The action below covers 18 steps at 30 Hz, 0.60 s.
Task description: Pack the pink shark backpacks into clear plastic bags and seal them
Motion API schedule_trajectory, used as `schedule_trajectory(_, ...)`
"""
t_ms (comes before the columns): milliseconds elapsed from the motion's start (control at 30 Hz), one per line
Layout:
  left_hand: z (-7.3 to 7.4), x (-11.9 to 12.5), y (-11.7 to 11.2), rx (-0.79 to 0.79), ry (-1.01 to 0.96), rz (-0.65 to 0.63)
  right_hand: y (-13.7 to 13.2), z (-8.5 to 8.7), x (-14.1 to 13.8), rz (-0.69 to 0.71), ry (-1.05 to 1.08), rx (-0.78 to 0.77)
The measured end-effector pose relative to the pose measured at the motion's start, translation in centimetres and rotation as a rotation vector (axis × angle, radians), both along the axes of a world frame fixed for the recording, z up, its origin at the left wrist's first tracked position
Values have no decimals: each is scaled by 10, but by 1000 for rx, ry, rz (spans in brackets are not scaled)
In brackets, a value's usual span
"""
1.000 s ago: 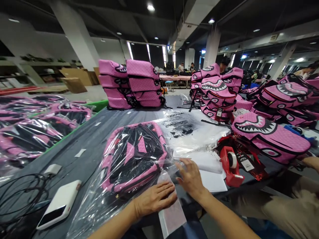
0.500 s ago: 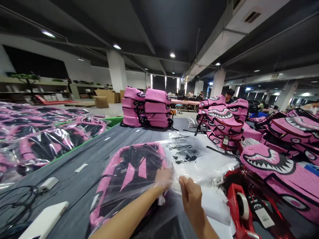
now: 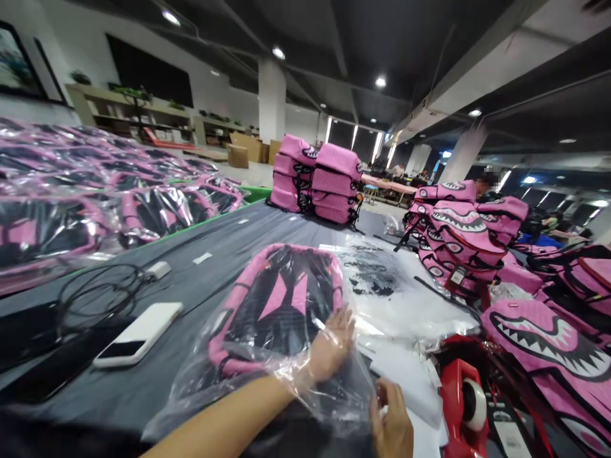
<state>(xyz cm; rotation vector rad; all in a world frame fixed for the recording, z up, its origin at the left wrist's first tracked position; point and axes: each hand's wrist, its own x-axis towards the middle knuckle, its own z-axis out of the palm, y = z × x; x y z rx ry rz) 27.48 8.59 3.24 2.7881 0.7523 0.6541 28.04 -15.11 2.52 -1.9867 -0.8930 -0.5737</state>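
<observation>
A pink and black backpack (image 3: 286, 305) lies back side up on the grey-covered table, inside a clear plastic bag (image 3: 191, 388). My left hand (image 3: 334, 346) reaches into the bag's mouth, under the film. Its fingers are stretched out and rest against the backpack's right edge. Lower down, my right hand (image 3: 394, 416) is at the right edge of the bag's mouth, fingers curled, with the film's edge between thumb and fingers. To the right lie flat printed plastic bags (image 3: 405, 312).
Stacked pink backpacks (image 3: 334, 184) stand at the table's far side, with shark-mouth backpacks (image 3: 463, 235) on the right. A red tape dispenser (image 3: 461, 401) sits near my right hand. Left are a white power bank (image 3: 140, 334), cables (image 3: 95, 299) and bagged backpacks (image 3: 52, 222) beyond a green edge.
My left hand has moved further down the backpack's right side, its fingers now straight. My right hand has come down toward me along the bag's mouth. The view has turned left and tilted.
</observation>
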Motion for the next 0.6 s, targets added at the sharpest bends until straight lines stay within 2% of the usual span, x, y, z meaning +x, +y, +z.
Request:
schedule_trajectory(100,-16,-71,-5,25,-115,124,-16,-23,-14,-1,417,-2)
schedule_trajectory(167,-15,-122,0,10,-221,270,-22,-33,-32,-61,642,13)
schedule_trajectory(233,-9,-174,12,-59,-299,425,-24,-35,-49,-112,766,24)
schedule_trajectory(300,-3,-225,26,-151,-374,572,-25,-28,-59,-104,803,19)
schedule_trajectory(367,0,-274,38,-243,-454,720,-27,-14,-58,-90,795,12)
schedule_trajectory(467,-7,-331,42,-373,-571,902,-32,9,-44,-139,705,-14)
schedule_trajectory(500,-12,-346,38,-420,-600,907,-35,15,-40,-160,680,-31)
schedule_trajectory(600,-34,-374,15,-556,-626,807,-44,20,-40,-176,647,-116)
